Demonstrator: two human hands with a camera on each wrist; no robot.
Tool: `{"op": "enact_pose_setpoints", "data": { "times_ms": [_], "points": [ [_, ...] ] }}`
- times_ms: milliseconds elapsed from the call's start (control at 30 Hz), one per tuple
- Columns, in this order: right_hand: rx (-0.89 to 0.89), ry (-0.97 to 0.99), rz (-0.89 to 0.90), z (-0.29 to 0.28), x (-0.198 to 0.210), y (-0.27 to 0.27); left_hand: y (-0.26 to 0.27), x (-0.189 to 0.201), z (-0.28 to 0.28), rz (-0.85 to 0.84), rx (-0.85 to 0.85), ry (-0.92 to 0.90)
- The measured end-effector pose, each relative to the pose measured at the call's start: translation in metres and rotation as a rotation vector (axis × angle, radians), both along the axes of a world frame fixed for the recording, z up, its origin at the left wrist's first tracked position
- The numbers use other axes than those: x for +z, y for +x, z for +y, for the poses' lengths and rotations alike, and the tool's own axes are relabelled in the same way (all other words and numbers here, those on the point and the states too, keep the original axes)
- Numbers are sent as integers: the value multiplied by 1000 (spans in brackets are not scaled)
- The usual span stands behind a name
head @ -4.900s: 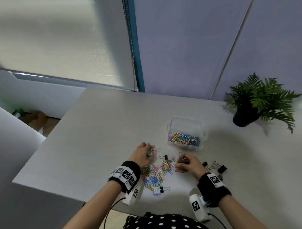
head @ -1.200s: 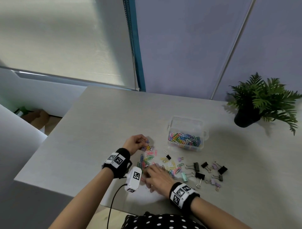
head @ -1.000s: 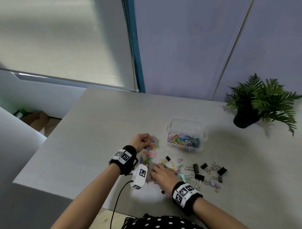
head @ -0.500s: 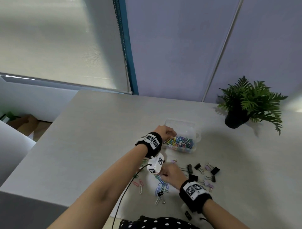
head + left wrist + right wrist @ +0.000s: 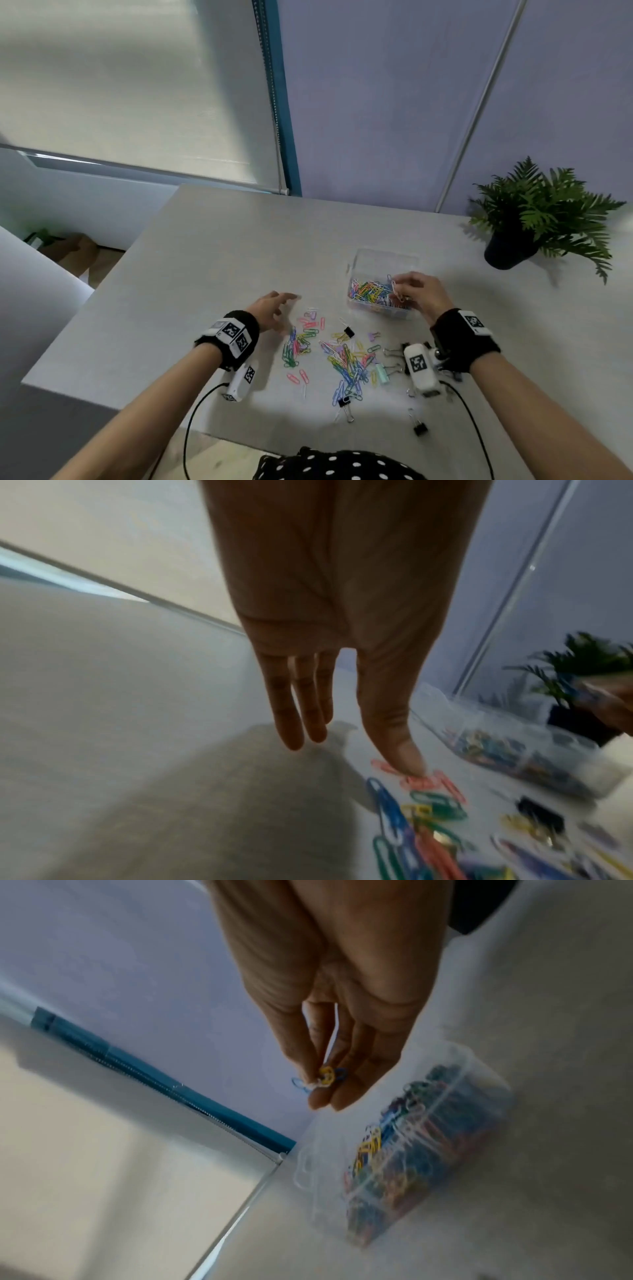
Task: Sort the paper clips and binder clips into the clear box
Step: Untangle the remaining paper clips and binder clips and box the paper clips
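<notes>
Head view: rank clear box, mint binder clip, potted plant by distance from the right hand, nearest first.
1. Clear box: right under the right hand, which holds paper clips over its near end.
2. Mint binder clip: on the table toward the person, by the wrist camera.
3. Potted plant: far right, beyond the box.

black wristbands (image 5: 464,339) | white tagged cameras (image 5: 420,369) | polka-dot top (image 5: 337,467)
</notes>
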State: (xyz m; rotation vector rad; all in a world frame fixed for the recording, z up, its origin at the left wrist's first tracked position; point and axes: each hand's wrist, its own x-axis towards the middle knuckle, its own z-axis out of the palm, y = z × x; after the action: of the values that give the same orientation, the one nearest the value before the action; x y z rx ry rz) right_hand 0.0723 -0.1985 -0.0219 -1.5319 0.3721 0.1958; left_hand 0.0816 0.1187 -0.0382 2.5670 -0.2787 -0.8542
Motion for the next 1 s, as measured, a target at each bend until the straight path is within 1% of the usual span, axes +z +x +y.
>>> {"op": "enact_pose_setpoints", "data": {
  "times_ms": [67, 100, 167, 200, 233, 267, 300, 333, 367, 433, 500, 600, 667, 733, 833, 1000],
  "points": [
    [23, -169, -54, -4, -3, 19, -7, -7, -2, -9, -49, 62],
    [64, -293, -60, -6, -5, 26, -10, -11, -4, -18, -70, 90],
    [190, -669, -44, -4, -4, 32, -14, -18, -7, -47, -110, 166],
    [250, -862, -68, 2, -2, 31, -17, -21, -8, -66, -132, 205],
    [311, -995, -147, 10, 0, 29, -21, -23, -10, -80, -145, 232],
    [381, -1052, -259, 23, 3, 24, -24, -26, -11, -91, -140, 246],
    [467, -1052, -371, 38, 4, 19, -29, -28, -12, -98, -119, 252],
    [564, -1016, -451, 55, 5, 12, -35, -30, -13, -104, -91, 255],
    [671, -987, -475, 72, 6, 6, -40, -33, -14, -109, -65, 256],
    [870, -980, -410, 105, 0, -2, -49, -36, -13, -105, -28, 262],
    [1027, -1042, -331, 127, -11, -3, -59, -38, -15, -98, -2, 252],
    [1219, -1157, -272, 137, -33, -5, -74, -39, -20, -125, -8, 233],
    [1241, -1195, -285, 134, -43, -14, -82, -41, -23, -143, -35, 235],
    [1181, -1205, -360, 126, -48, -27, -85, -41, -25, -156, -32, 214],
    [1086, -1216, -441, 111, -53, -46, -82, -36, -31, -148, 31, 106],
    [925, -1228, -515, 82, -62, -62, -71, -32, -56, -172, -77, 41]
  ]
}}
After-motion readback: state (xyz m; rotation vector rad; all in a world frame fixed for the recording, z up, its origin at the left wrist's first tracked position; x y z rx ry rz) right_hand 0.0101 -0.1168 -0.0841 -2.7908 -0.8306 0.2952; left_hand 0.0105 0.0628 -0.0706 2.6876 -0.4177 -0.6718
